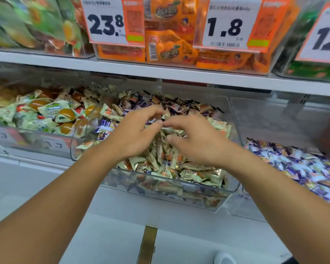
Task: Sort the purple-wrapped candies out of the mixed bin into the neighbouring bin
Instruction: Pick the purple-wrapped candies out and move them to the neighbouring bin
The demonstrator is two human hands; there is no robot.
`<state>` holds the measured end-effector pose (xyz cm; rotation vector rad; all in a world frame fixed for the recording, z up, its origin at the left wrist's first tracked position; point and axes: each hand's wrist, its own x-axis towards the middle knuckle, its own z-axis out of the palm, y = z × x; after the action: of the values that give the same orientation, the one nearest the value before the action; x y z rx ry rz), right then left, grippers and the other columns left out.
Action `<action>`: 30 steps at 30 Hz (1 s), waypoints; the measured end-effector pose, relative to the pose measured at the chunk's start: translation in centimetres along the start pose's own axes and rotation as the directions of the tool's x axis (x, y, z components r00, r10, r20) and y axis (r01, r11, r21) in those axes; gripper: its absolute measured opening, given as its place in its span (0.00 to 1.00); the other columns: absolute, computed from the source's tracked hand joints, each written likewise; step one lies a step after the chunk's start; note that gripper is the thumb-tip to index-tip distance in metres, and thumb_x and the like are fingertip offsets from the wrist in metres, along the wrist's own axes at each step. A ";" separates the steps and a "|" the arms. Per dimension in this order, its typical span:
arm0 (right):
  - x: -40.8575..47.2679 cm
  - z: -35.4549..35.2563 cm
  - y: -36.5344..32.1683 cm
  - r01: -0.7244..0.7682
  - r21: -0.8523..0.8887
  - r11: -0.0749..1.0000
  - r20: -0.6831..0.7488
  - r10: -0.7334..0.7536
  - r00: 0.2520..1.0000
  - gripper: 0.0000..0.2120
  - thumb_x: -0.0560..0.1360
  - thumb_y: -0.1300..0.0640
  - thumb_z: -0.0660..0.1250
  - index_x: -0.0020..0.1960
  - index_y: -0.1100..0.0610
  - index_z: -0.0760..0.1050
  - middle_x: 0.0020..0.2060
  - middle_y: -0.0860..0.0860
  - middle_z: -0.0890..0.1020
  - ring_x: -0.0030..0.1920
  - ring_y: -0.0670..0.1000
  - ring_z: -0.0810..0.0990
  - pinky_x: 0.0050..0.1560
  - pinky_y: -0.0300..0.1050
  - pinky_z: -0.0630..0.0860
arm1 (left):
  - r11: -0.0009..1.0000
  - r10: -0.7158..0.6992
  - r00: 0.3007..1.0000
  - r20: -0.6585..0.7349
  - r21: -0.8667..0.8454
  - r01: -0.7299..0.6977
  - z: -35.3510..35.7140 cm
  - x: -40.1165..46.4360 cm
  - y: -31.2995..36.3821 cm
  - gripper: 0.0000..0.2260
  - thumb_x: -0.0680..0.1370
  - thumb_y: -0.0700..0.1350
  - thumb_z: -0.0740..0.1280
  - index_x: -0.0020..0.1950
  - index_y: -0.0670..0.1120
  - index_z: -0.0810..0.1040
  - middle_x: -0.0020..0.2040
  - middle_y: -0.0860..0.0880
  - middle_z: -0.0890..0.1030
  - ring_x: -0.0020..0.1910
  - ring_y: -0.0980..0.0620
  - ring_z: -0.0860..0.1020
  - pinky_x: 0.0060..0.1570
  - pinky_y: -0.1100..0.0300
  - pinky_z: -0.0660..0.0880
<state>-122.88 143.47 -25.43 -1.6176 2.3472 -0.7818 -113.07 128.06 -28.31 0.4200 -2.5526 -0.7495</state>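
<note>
From the head view, both bare arms reach forward over a clear plastic mixed bin (234,189) on the lower shelf. It is heaped with cream-and-orange wrapped candies (191,174), with purple-wrapped candies (171,107) scattered mostly toward its back.

The left hand (135,134) hovers over the middle of the heap, its fingers curled and drawn together at the tips; the thumb and forefinger meet on something small and dark, though blur keeps me from telling just what is pinched. The right hand (196,143) sits just beside it, fingers bent and pointing leftward so the fingertips nearly meet those of the left hand; I cannot tell whether it holds a candy or only touches the pile.

Immediately to the right stands the neighbouring bin (259,115), also clear, with a layer of purple-and-white wrapped sweets (297,164) along its bottom. To the left, another clear bin (27,138) holds pale green packets with orange fruit pictures.

Above, a white shelf (160,71) carries orange snack packs (170,48) and two price tags, one reading 23.8 (107,23) and one reading 1.8 (225,27).
</note>
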 end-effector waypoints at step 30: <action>0.5 -6.0 4.3 -0.178 0.029 0.984 -0.124 0.180 0.976 0.07 0.81 0.60 0.65 0.45 0.57 0.78 0.38 0.50 0.81 0.38 0.51 0.83 0.42 0.51 0.83 | 0.976 0.145 0.989 -0.018 0.164 -0.140 0.9 0.1 2.4 0.16 0.74 0.62 0.70 0.53 0.53 0.80 0.55 0.57 0.80 0.58 0.59 0.75 0.56 0.59 0.71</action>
<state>-129.10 146.05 -22.54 -1.3618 2.5215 -0.8875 -113.99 130.35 -27.56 0.2928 -2.5929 -0.4819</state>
